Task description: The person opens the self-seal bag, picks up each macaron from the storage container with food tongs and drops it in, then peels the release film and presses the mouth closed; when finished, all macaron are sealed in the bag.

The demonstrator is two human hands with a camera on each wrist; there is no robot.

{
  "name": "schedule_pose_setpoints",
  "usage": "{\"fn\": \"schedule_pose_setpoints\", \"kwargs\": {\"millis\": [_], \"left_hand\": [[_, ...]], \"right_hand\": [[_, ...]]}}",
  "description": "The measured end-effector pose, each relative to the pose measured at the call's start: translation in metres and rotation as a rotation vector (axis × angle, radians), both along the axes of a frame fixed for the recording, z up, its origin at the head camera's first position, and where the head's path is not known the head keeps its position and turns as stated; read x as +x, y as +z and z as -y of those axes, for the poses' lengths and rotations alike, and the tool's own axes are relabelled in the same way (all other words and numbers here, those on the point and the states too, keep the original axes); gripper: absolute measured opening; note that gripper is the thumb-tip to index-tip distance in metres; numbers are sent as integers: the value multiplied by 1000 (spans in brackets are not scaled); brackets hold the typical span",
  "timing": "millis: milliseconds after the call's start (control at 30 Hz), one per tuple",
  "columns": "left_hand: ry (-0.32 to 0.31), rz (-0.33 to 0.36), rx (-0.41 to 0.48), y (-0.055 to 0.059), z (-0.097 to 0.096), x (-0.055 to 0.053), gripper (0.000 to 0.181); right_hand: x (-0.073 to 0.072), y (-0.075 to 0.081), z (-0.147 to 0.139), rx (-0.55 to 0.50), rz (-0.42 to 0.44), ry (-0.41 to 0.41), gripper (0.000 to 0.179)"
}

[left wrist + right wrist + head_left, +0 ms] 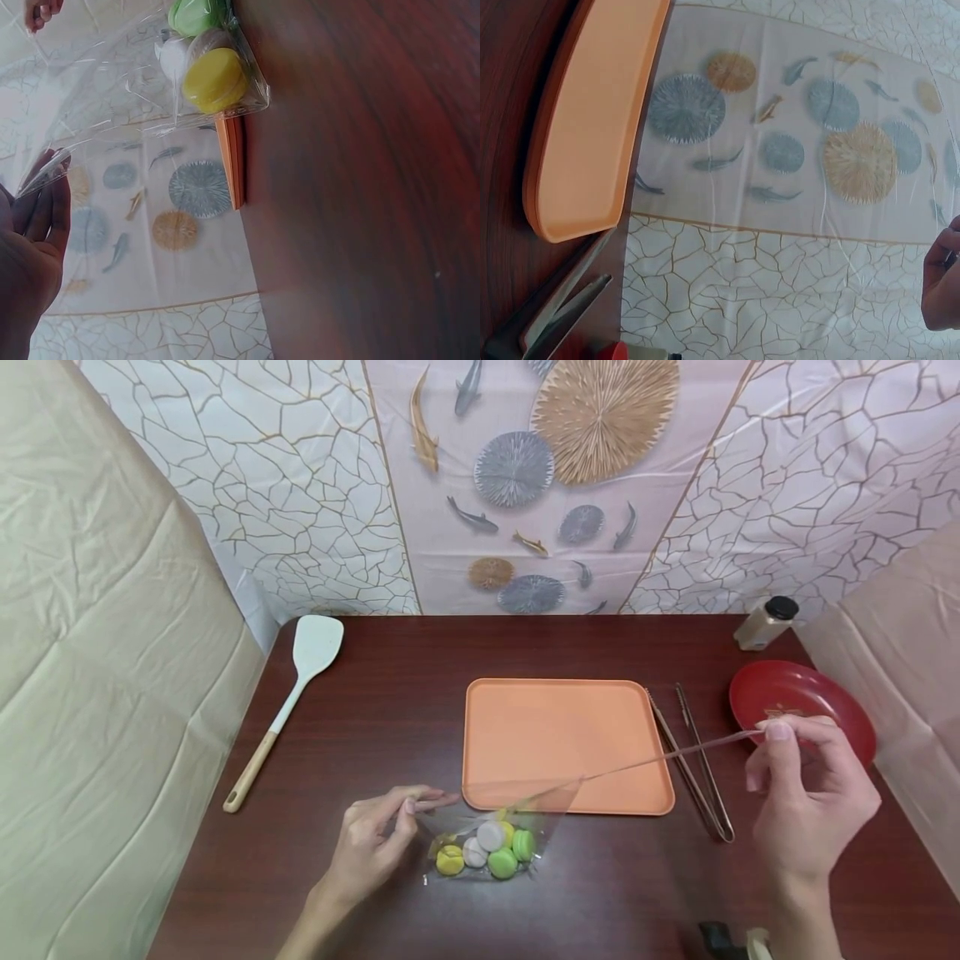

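Note:
A clear plastic bag holding yellow, green and pale macarons is in front of the orange tray, its upper part overlapping the tray's near edge in the head view. With thumb and fingers, my left hand pinches the bag's upper left edge; the left wrist view shows that hand on the clear film and a yellow macaron close up. My right hand pinches the end of a thin strip, stretched taut from the bag across the tray. In the right wrist view only part of that hand appears.
Metal tongs lie right of the tray. Beyond them are a red plate and a black-capped jar. At the left lies a white spatula with a wooden handle. Patterned cloth hangs behind the table.

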State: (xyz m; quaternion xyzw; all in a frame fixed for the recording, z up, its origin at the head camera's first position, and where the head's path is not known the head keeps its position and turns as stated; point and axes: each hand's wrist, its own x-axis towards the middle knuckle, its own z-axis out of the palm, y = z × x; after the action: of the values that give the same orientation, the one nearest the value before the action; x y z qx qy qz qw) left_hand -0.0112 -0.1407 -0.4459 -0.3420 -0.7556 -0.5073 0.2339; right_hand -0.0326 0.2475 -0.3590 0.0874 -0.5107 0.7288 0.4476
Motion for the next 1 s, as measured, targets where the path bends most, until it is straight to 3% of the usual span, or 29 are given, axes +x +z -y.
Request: {"fn": "schedule_pose_setpoints", "kwargs": {"millis": [233,533,600,667,767,833,933,1000], "left_hand": [[-3,20,4,-2,0,-2,40],[-17,34,-1,-3,-1,-3,41],[-12,40,0,-3,0,-3,41],[-17,45,6,-3,1,-3,41],[-31,51,11,-4,2,-3,42],[-42,49,14,-3,2,-4,42],[-45,39,11,-1,2,-4,43],[-40,35,6,1,3,-4,43]], "right_hand": [[3,3,0,-121,-56,9,11],[4,-8,-9,-291,-122,68,8],[6,-12,-16,-318,-104,99,6],[9,-15,-25,-305,-26,146,5],[18,-16,-44,-165,236,233,9],[24,-16,-58,1,426,309,11],[33,-15,-77,407,670,398,15],[37,-15,-87,695,742,485,17]]}}
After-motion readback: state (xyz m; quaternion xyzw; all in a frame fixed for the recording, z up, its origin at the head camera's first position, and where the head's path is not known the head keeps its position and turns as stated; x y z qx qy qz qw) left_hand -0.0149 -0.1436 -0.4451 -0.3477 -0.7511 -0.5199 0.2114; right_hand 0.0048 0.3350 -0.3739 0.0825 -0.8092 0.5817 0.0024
